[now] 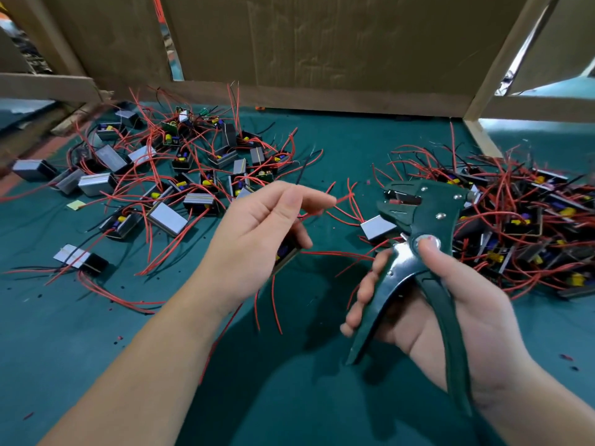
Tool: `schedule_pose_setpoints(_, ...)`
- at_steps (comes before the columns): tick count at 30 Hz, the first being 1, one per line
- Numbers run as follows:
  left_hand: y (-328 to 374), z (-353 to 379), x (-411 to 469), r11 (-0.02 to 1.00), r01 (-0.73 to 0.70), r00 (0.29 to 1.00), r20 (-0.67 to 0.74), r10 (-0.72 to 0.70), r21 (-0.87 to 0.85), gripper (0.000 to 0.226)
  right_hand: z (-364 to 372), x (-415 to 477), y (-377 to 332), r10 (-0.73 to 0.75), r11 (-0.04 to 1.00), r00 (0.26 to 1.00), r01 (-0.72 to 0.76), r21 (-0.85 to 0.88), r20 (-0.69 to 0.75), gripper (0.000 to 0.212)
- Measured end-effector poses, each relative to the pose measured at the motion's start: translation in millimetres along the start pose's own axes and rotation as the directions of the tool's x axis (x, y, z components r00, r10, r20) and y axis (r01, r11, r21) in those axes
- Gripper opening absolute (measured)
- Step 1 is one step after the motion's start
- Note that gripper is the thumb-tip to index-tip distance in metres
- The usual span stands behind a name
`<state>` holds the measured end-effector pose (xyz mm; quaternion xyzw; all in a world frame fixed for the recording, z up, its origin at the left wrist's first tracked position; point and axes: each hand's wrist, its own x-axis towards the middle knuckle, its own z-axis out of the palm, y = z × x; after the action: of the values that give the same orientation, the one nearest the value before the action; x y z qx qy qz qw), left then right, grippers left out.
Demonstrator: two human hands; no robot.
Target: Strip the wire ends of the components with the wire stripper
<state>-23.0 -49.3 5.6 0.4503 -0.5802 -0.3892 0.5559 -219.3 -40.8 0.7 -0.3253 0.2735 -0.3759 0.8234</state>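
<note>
Many loose components (180, 169) lie scattered at the left of the frame. At centre, our left hand (257, 233) grips the held component (287, 252), and its red wire (346, 199) leads rightward off the forefinger. Right of centre, our right hand (450, 304) clasps the wire stripper (418, 220), handles spread. We should seat only the wire tip squarely in the jaws, then squeeze fully and steadily.

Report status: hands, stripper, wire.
Left hand holds component, red wire at fingertips. Right hand grips wire stripper, handles spread. Wire not yet inserted. Loose component lies under stripper head.
</note>
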Motion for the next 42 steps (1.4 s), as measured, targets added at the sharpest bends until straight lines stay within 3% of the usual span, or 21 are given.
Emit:
schedule_pose_setpoints(5, 6, -9, -2, 0.993, 0.082, 0.977, 0.203, -0.064, -0.082, 0.036, -1, 0, 0, 0.140, 0.990, 0.989, -0.140, -0.015, 0.046, 0.056)
schedule_pose_setpoints(8, 10, -8, -3, 0.985, 0.168, 0.928, 0.346, -0.141, -0.047, 0.036, 1, -3, -1, 0.248, 0.966, 0.944, -0.258, 0.021, 0.218, 0.049)
schedule_pose_setpoints(11, 12, -7, -3, 0.978, 0.205, 0.899, 0.401, -0.175, -0.032, 0.037, 2, -6, -3, 0.278, 0.949, 0.883, -0.313, 0.035, 0.377, 0.040)
schedule_pose_setpoints(14, 7, -10, -3, 0.978, 0.201, 0.911, 0.357, -0.205, 0.049, 0.034, 1, -6, -5, 0.254, 0.948, 0.870, -0.311, 0.072, 0.422, 0.036)
schedule_pose_setpoints(16, 0, -13, -1, 0.966, 0.164, 0.917, 0.331, -0.224, 0.199, 0.029, -1, -6, -5, 0.240, 0.953, 0.870, -0.296, 0.065, 0.430, 0.035)
schedule_pose_setpoints(21, -10, -13, 2, 0.852, -0.075, 0.952, 0.291, -0.094, 0.518, 0.031, -1, -3, -5, 0.235, 0.962, 0.914, -0.267, 0.052, 0.331, 0.039)
schedule_pose_setpoints(23, -10, -11, 2, 0.868, -0.063, 0.976, 0.212, -0.050, 0.492, 0.026, 0, -3, -5, 0.222, 0.968, 0.941, -0.243, 0.055, 0.254, 0.044)
schedule_pose_setpoints(25, -10, -10, 2, 0.933, -0.018, 0.985, 0.169, -0.047, 0.359, 0.017, 1, -3, -6, 0.215, 0.969, 0.951, -0.235, 0.070, 0.223, 0.045)
schedule_pose_setpoints(28, -9, -8, 0, 0.982, 0.076, 0.980, 0.167, -0.106, 0.175, 0.022, 3, -3, -6, 0.227, 0.964, 0.946, -0.253, 0.085, 0.233, 0.045)
schedule_pose_setpoints(37, -7, -2, 1, 0.954, -0.129, 0.986, 0.141, 0.094, 0.269, 0.011, 1, -5, -4, 0.260, 0.964, 0.922, -0.267, -0.015, 0.286, 0.039)
schedule_pose_setpoints(42, -9, -4, 1, 0.870, -0.243, 0.970, 0.097, 0.223, 0.430, 0.013, 0, -5, -2, 0.250, 0.968, 0.932, -0.243, -0.061, 0.262, 0.040)
